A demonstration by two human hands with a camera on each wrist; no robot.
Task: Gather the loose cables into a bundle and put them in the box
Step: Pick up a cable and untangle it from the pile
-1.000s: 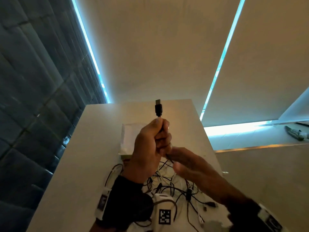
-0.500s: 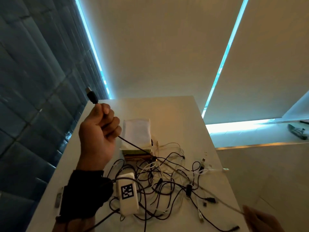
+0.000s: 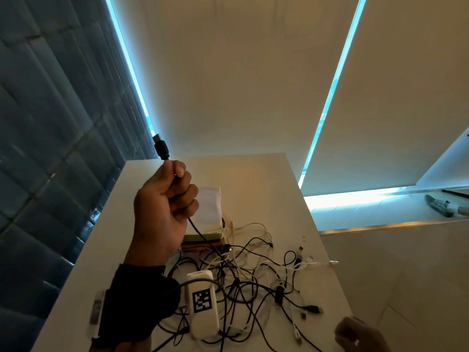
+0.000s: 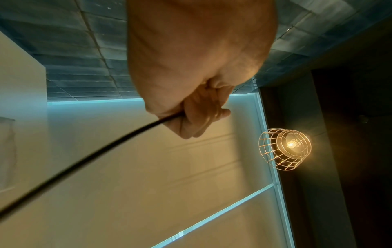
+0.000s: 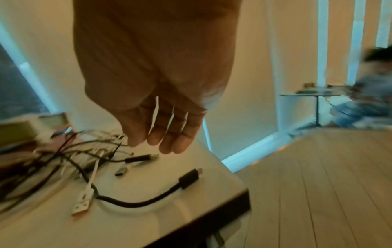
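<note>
A tangle of black and white cables [image 3: 253, 270] lies on the white table [image 3: 253, 179]. My left hand [image 3: 177, 186] is raised above it and grips one black cable [image 4: 84, 159] just below its USB plug [image 3: 161, 147], which points upward. The cable runs down from my fist into the tangle. Behind the hand sits the white-topped box [image 3: 209, 207]. My right hand [image 5: 163, 132] hovers over the table's near right corner, fingers relaxed and slightly apart, holding nothing. Below it lies a short black cable with a plug [image 5: 186, 179].
A white device with a square marker [image 3: 202, 303] rests among the cables. The table's right edge [image 5: 233, 189] drops to a wooden floor [image 5: 307, 184]. A window ledge [image 3: 380, 222] holds a tool [image 3: 439, 205]. A caged lamp [image 4: 285, 149] glows nearby.
The hands were together on the black cable a second ago. They drew apart: the left kept the plug end raised, the right went to the lower right and now holds nothing.
</note>
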